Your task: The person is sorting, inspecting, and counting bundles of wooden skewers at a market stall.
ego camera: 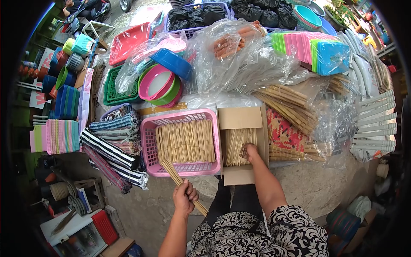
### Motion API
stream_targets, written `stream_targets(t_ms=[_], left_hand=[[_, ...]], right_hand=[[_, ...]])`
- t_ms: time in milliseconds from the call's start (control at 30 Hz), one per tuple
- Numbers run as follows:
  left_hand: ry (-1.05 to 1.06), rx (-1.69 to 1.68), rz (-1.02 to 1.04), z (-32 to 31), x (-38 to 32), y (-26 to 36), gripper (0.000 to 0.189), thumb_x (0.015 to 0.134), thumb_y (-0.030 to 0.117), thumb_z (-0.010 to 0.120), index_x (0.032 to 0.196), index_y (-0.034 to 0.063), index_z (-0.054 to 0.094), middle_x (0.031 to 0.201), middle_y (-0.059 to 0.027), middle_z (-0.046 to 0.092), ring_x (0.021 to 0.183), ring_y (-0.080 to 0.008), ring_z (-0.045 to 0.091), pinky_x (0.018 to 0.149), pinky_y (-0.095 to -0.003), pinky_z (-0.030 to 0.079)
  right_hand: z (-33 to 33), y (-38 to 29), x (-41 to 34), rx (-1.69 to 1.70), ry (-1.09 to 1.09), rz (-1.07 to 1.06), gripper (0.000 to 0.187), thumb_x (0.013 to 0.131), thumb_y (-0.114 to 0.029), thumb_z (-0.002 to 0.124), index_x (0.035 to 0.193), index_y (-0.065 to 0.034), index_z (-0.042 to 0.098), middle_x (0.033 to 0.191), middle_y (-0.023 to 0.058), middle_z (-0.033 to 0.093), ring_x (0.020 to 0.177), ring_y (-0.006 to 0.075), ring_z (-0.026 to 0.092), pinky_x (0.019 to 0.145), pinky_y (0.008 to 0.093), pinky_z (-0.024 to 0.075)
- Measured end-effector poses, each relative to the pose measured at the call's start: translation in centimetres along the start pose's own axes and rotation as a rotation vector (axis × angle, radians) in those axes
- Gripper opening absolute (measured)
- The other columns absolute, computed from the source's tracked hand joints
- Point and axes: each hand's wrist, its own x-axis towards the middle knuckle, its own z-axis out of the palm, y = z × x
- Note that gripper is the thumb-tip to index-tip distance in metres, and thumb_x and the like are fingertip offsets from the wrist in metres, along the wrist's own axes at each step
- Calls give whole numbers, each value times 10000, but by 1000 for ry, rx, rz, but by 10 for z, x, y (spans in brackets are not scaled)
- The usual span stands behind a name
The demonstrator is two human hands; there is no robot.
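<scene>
My left hand [186, 196] grips a bundle of thin bamboo sticks [173, 173], held slantwise in front of the pink plastic basket [181, 173]. The bundle's upper end overlaps the basket's near left part. Inside that basket, tied bundles of bamboo sticks [186, 141] lie side by side in a row. To its right stands an open cardboard box [241, 118] with loose bamboo sticks [236, 144] in it. My right hand [249, 152] reaches into the box, fingers bent down at the loose sticks. Whether those fingers hold any sticks is hard to see.
Folded striped cloths [110, 144] lie left of the basket. Behind it sit pink and green basins [157, 85], a blue basin [171, 62] and a green basket [120, 91]. Clear plastic wrap [221, 74] and longer bamboo sticks [289, 106] lie behind and right of the box.
</scene>
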Motion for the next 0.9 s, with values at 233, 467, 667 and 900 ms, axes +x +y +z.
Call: stream_targets(t_ms=[233, 467, 667, 900], left_hand=[[8, 7, -9, 4, 1, 4, 281, 853, 248, 491, 634, 127, 363, 514, 27, 287, 399, -82, 274, 372, -239, 244], [40, 17, 2, -8, 0, 2, 276, 854, 249, 486, 636, 128, 365, 513, 29, 288, 394, -82, 269, 373, -239, 245], [81, -39, -6, -17, -3, 1, 231, 858, 193, 485, 665, 107, 394, 515, 13, 304, 395, -89, 284, 373, -242, 261], [128, 12, 10, -27, -4, 0, 269, 848, 246, 495, 642, 130, 367, 510, 27, 288, 396, -79, 265, 368, -236, 232]], right_hand=[[22, 30, 16, -515, 123, -182, 192, 691, -2, 511, 882, 20, 511, 663, 93, 506, 536, 188, 495, 400, 315, 407], [82, 42, 11, -957, 381, -439, 322, 661, -67, 569, 980, -25, 551, 847, 172, 599, 808, 371, 569, 749, 418, 451], [84, 34, 36, -1021, 317, -477, 264, 732, -53, 483, 974, -33, 586, 980, 204, 591, 943, 393, 543, 806, 425, 437], [101, 34, 45, -1190, 341, -318, 239, 772, -62, 423, 859, 16, 631, 959, 246, 582, 936, 369, 568, 797, 405, 470]])
